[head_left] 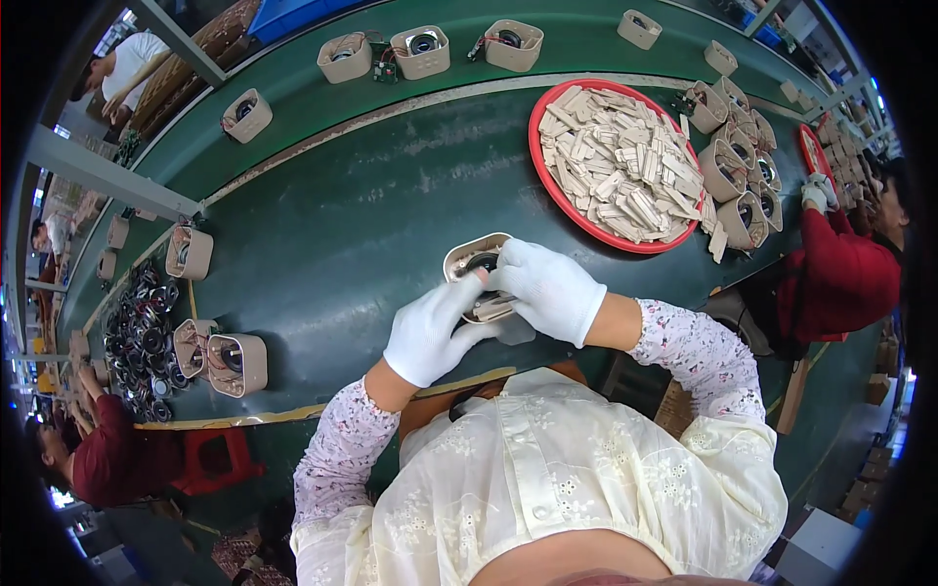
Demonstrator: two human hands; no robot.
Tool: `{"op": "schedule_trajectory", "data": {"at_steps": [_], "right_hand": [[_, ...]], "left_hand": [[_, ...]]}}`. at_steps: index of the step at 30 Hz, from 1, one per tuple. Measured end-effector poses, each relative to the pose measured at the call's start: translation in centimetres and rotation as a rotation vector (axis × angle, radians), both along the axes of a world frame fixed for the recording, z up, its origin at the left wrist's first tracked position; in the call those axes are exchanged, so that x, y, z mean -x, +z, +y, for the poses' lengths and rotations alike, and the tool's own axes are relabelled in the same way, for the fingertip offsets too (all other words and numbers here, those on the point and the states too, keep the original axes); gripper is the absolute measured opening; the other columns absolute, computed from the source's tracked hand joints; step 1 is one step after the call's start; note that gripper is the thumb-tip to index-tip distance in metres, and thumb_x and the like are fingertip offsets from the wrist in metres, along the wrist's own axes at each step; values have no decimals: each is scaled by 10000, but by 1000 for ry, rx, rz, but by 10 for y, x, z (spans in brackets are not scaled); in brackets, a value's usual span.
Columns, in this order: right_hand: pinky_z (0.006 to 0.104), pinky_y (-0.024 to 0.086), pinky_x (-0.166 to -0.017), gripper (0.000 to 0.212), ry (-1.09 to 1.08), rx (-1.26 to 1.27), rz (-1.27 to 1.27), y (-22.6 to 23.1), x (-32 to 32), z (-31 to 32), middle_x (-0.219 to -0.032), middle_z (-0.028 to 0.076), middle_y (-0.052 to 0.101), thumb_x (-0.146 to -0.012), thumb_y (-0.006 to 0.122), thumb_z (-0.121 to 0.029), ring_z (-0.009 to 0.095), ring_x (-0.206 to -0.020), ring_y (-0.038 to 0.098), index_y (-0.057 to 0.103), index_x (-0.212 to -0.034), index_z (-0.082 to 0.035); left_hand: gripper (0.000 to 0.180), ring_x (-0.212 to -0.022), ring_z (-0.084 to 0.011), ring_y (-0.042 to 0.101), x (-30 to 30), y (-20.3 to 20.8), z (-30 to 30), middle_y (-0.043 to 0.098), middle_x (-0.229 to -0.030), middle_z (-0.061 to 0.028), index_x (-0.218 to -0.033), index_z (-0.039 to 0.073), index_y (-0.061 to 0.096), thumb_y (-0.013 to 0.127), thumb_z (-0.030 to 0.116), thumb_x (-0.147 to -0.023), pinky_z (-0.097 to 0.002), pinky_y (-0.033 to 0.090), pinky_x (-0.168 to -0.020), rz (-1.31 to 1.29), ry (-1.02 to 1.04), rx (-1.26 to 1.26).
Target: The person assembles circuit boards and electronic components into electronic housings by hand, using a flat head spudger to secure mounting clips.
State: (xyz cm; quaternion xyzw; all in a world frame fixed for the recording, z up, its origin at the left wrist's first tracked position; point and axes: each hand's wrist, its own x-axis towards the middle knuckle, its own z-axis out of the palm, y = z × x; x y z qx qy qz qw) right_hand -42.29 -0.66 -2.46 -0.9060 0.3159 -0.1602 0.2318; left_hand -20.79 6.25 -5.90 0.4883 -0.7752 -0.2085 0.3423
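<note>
A beige speaker housing (451,259) stands on the green bench in front of me, its open side up. Inside it a round black speaker (481,262) shows in part, with a beige strip-like piece (491,309) towards the near end. My left hand (427,332), in a white glove, is closed about the housing's near left side, its fingertips reaching over the opening. From the right, my gloved right hand (552,290) grips the housing with fingers bent into it. Both hands hide much of the inside, and whether the fingers pinch a small part cannot be seen.
A round red tray (535,146) heaped with beige strips stands beyond my right hand. Several housings (725,171) cluster right of it; two more (237,365) stand left, beside piled black speakers (147,337). More housings (422,51) line the far belt. Co-workers (845,264) sit on both sides.
</note>
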Motion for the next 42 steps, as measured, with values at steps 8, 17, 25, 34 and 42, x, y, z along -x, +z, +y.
{"op": "schedule_trajectory", "data": {"at_steps": [8,17,25,34,42], "right_hand": [[432,515,-871,262,106,-197,-274,-2,14,-12,-1034,139,615,-826,722,-182,329,-1003,615,703,-1070,-88],[373,554,-685,307,134,236,-402,5,12,9,-975,49,663,-706,698,-45,274,-875,659,702,-994,-151],[358,525,-659,152,-106,112,-616,7,17,-20,-861,71,679,-814,752,-46,268,-752,656,724,-953,-100],[367,523,-620,68,-214,2,-538,-18,14,-21,-793,78,651,-840,741,-82,269,-692,656,735,-905,-102],[354,506,-587,81,-170,-12,-550,-24,26,-18,-752,82,662,-859,740,-90,261,-624,640,739,-940,-84]], "left_hand": [[197,-778,-218,647,6,24,0,607,-887,-9,-1047,221,746,726,212,-851,-344,527,-628,-218,-91,136],[222,-767,-271,657,-5,22,-5,644,-906,-38,-1059,191,735,734,183,-837,-408,528,-683,-280,-133,70],[273,-1015,-357,649,-101,-1,-173,643,-1036,-172,-1166,174,715,570,132,-938,-438,540,-857,-231,289,256],[291,-1149,-410,621,-72,21,-374,565,-1332,-138,-1246,95,634,580,184,-975,-499,525,-943,-370,546,223],[201,-1019,-401,628,-69,9,-392,653,-1091,-164,-1003,91,732,579,201,-933,-464,508,-909,-185,579,273]]}}
